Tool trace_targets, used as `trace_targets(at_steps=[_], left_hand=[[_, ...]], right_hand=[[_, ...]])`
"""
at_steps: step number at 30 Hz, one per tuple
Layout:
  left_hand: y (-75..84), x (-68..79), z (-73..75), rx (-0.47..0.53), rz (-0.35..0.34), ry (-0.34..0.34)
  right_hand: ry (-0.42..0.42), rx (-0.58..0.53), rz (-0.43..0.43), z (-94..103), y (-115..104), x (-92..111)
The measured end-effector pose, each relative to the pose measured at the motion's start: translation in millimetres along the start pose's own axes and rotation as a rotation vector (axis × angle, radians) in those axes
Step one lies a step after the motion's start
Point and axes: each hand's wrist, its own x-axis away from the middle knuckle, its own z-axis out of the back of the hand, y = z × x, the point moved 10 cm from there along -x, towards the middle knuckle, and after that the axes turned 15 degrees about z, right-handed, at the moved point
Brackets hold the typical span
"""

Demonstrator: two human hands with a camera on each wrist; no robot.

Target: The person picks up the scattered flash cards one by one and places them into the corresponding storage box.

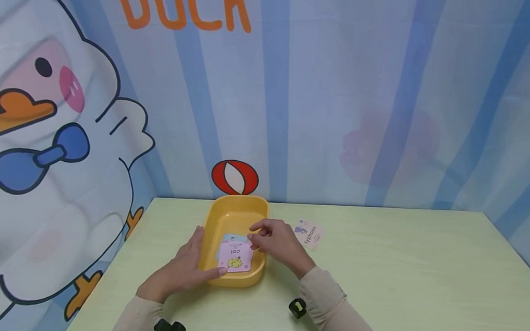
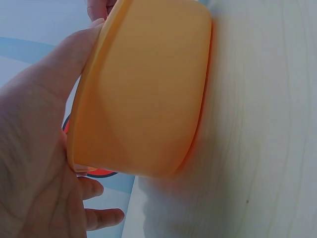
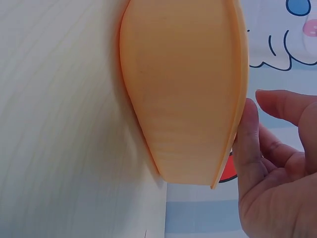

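Observation:
A yellow plastic bin (image 1: 237, 204) stands on the table, its outer wall filling much of both wrist views. Inside it, a pink "cat" card (image 1: 235, 261) overlaps a light blue card (image 1: 234, 238). My left hand (image 1: 182, 266) holds the bin at its near left side, thumb over the near rim and fingers along the left wall. Over the right rim is my right hand (image 1: 279, 241), its fingers loosely bent with a gap between thumb and forefinger. Nothing shows between them. In the right wrist view, the same hand (image 3: 282, 168) has a fingertip right at the bin's rim.
A pink "typhoon" card (image 1: 308, 233) lies on the table just right of the bin, beyond the right hand. The pale green table (image 1: 399, 275) ends at a printed cloth backdrop (image 1: 323, 113). A dark wrist camera (image 1: 298, 308) sits at the right sleeve.

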Motion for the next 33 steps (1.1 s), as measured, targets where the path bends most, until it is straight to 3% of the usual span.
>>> trace_targets(at_steps=[8,17,33], left_hand=[[-0.4,-1.0,-0.5,-0.002,-0.004,0.002],[2.5,-1.7,3.6,-0.012,-0.01,0.009],[-1.8,-1.2,-0.3,0.001,0.01,-0.004]], right_hand=[[-0.011,-0.045,0.032,4.8,-3.1,2.6],[0.002,0.021,0.08,25.3,-7.8,3.7],[0.02,0.291,-0.007,68.1,22.5,10.6]])
